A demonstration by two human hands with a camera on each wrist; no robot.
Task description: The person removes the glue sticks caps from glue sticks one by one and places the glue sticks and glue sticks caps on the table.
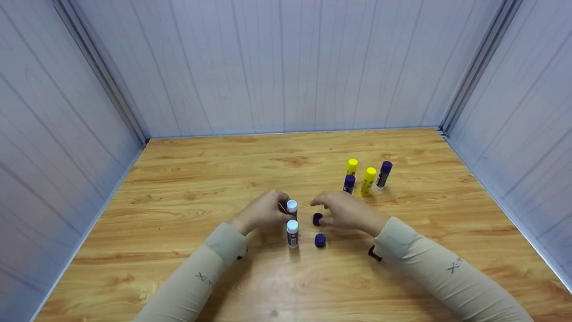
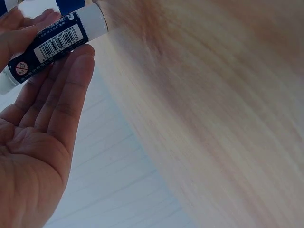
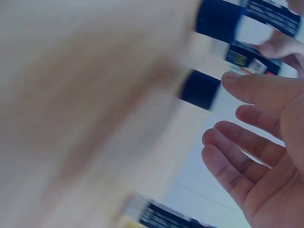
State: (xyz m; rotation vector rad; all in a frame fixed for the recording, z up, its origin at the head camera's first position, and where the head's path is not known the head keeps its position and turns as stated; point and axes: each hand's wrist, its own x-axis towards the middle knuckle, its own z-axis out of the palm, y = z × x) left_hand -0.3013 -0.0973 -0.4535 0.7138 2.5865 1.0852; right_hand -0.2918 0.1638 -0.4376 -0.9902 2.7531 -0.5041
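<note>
My left hand (image 1: 263,211) pinches the farther white-topped glue stick (image 1: 292,206) between thumb and fingers. Just in front of it stands a second glue stick (image 1: 292,233), upright, with a barcode on its dark label (image 2: 59,43). My right hand (image 1: 351,212) hovers low to the right, its fingers spread and loosely bent around nothing. Its thumb tip lies right beside a dark purple cap (image 3: 201,89) on the table. Nearer to me sits another purple cap (image 1: 320,240), in line with the front glue stick.
Behind my right hand stand two yellow glue sticks (image 1: 368,182) and two with purple caps (image 1: 384,174); the hand partly covers one of the purple-capped ones. Pale panel walls (image 1: 286,67) enclose the wooden table (image 1: 201,174) at the back and both sides.
</note>
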